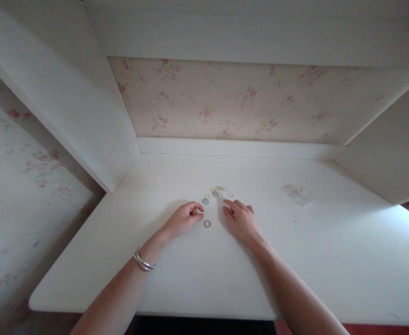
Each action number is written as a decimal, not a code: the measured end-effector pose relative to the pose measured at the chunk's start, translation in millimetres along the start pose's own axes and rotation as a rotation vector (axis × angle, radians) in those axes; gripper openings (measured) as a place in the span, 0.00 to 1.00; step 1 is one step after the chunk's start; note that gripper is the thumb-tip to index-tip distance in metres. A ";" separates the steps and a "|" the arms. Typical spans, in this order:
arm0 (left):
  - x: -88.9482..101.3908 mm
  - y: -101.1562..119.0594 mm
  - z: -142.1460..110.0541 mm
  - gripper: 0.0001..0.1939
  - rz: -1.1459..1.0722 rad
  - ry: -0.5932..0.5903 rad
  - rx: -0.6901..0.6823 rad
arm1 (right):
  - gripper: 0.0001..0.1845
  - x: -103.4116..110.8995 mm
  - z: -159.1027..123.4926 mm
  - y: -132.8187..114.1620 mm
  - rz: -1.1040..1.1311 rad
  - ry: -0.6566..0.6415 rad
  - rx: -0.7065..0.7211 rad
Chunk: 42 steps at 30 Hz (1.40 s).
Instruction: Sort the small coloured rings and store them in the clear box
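Small thin rings in gold and silver tones lie in a loose cluster on the white desk, among them a gold ring [219,188] at the back. My right hand [242,221] rests at the cluster's right side, its index fingertip at a pale ring [221,199]; thumb and index are apart. To the left, my left hand [185,218] has curled fingers, with a small gap between thumb and index and nothing visible in it. Just beyond its fingertips is a silver ring pile [205,201]. A brownish ring pile [207,224] sits nearer me, between both hands.
A clear plastic bag [298,193] lies flat on the white desk [204,279] to the right. White side panels [99,107] stand left and right, and a shelf [242,37] overhangs the back. One lone ring [230,194] lies right of the cluster.
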<state>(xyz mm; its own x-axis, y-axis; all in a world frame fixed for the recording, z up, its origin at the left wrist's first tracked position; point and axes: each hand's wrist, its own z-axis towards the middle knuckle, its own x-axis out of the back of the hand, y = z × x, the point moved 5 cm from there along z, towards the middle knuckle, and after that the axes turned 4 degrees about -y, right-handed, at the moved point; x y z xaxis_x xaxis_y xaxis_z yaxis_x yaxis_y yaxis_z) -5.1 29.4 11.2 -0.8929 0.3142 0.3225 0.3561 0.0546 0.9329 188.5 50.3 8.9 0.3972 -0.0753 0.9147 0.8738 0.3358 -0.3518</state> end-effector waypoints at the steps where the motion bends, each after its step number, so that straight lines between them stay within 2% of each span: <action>1: -0.1 0.4 -0.4 0.12 -0.004 -0.003 -0.002 | 0.18 -0.7 1.6 3.4 -0.038 -0.012 -0.025; 5: -0.5 0.2 -1.1 0.11 -0.018 0.000 -0.010 | 0.18 -3.6 2.6 3.8 -0.105 -0.064 -0.005; 11: -0.8 -2.2 0.6 0.12 -0.009 -0.001 -0.015 | 0.13 -5.7 2.6 8.8 0.046 -0.082 -0.014; 16: -0.2 -0.6 0.7 0.12 0.008 -0.011 -0.017 | 0.13 -8.9 1.5 9.9 0.037 -0.100 0.023; 21: 0.3 -2.1 0.8 0.12 0.011 0.001 -0.013 | 0.12 -6.4 -7.7 -8.7 0.165 -0.059 0.196; 24: 0.9 -2.5 0.9 0.11 0.022 0.002 -0.024 | 0.12 -5.6 -14.8 -26.0 0.289 -0.070 0.326; 27: 1.9 -2.2 1.0 0.10 0.045 0.010 -0.038 | 0.12 -7.8 -19.5 -38.5 0.321 -0.101 0.401; 42: 0.0 0.1 1.5 0.10 0.039 0.016 -0.033 | 0.10 -12.4 -21.0 -44.0 0.231 -0.116 0.440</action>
<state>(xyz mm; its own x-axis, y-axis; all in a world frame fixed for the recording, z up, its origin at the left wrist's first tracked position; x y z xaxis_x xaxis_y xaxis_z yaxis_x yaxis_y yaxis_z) -4.7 30.8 11.0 -0.8828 0.3005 0.3609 0.3817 0.0115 0.9242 151.0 16.7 8.8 0.5106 0.1436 0.8477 0.5563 0.6966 -0.4531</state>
